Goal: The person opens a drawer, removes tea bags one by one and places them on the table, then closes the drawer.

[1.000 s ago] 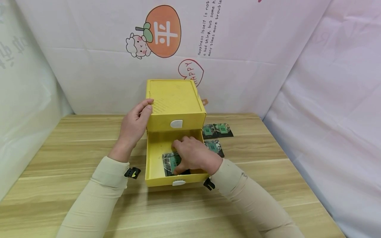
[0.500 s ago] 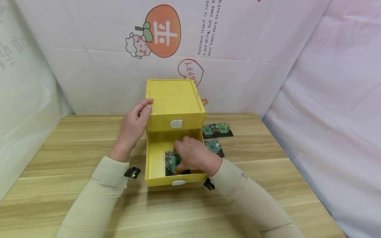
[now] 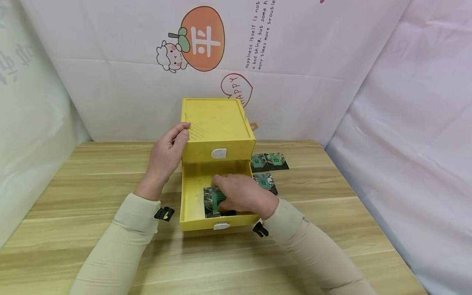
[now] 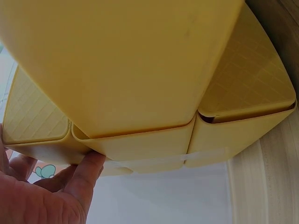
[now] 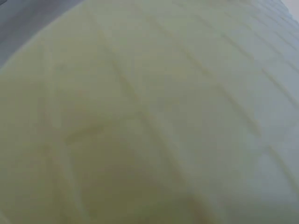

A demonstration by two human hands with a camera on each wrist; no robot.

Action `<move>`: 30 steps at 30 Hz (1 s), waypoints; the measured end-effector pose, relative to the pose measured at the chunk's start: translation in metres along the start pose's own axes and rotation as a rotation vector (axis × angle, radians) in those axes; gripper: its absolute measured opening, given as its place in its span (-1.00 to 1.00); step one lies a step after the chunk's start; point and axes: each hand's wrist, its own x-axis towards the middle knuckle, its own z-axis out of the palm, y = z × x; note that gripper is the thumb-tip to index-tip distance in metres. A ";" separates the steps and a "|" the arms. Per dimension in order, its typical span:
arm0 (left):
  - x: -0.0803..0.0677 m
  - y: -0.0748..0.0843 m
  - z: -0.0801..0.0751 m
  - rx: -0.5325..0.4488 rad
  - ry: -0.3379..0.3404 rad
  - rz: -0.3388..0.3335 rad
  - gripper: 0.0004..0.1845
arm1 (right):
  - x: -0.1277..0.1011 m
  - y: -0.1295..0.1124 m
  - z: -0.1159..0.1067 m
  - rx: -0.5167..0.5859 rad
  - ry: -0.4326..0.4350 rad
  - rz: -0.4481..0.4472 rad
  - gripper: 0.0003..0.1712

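A yellow two-drawer box point(image 3: 215, 116) stands at the back of the table, its lower drawer point(image 3: 189, 180) pulled out. My left hand point(image 3: 166, 153) rests at the upper left edge of the box, fingertips on the top; in the left wrist view the thumb point(image 4: 88, 172) lies against the box's side. Inside the drawer, my right hand point(image 3: 243, 192) pinches a dark square card point(image 3: 210, 203) with a green print, thumb over its face and fingers bent at its far side. The hand covers the card's right part. Only a close, blurred yellow quilted surface point(image 5: 140, 116) fills the right wrist view.
To the right of the box, several similar dark cards with green prints lie on the wooden table, two farther back point(image 3: 276, 161) and one nearer card point(image 3: 264, 182) partly behind the drawer. The upper drawer point(image 3: 199, 152) is closed. A white printed cloth point(image 3: 295, 102) hangs behind.
Within the drawer, the card has shifted slightly right and straightened. My right hand's fingers have drawn in lower around it. My left hand stays in place on the box.
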 end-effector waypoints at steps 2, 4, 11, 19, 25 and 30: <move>0.000 0.000 0.000 -0.001 0.000 -0.002 -0.42 | -0.002 0.000 -0.001 0.023 -0.009 -0.010 -0.40; 0.000 0.000 0.000 0.000 0.002 -0.001 -0.42 | -0.003 0.001 -0.003 0.056 -0.019 -0.022 -0.42; 0.000 0.000 0.000 0.004 -0.005 0.000 -0.42 | -0.007 0.003 -0.008 0.195 -0.028 -0.041 -0.40; 0.000 0.000 0.000 -0.001 -0.009 -0.009 -0.41 | -0.013 0.007 -0.011 0.354 0.043 -0.028 -0.31; 0.000 0.001 -0.001 -0.004 -0.009 -0.006 -0.43 | -0.016 0.013 -0.013 0.432 0.107 -0.012 -0.40; 0.000 0.002 -0.001 -0.020 -0.016 -0.007 -0.45 | -0.018 0.018 -0.015 0.480 0.180 0.028 -0.55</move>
